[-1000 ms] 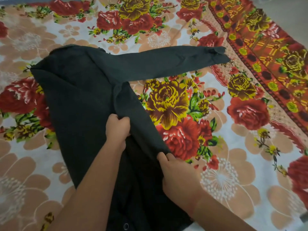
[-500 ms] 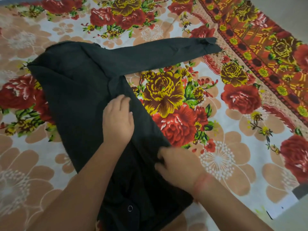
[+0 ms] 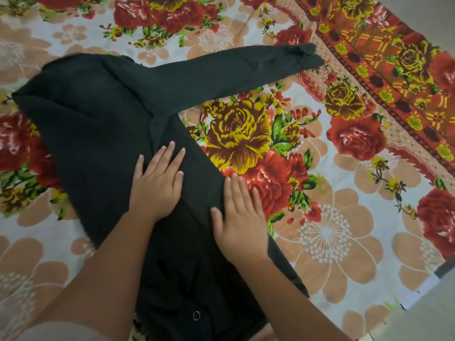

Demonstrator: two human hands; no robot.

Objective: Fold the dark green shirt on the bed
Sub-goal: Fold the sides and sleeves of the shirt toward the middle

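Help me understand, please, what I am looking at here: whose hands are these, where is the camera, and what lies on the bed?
There is no machine here: a person is working with two bare hands. The camera is worn on the person's head and looks forward and down, so the arms enter from the bottom of the picture. A dark green shirt lies spread on a floral bedsheet, with one long sleeve stretched out to the right. The left hand rests flat on the middle of the shirt. The right hand lies flat at the shirt's right edge, its fingertips reaching onto the sheet. Neither hand grips anything; both only press the cloth.
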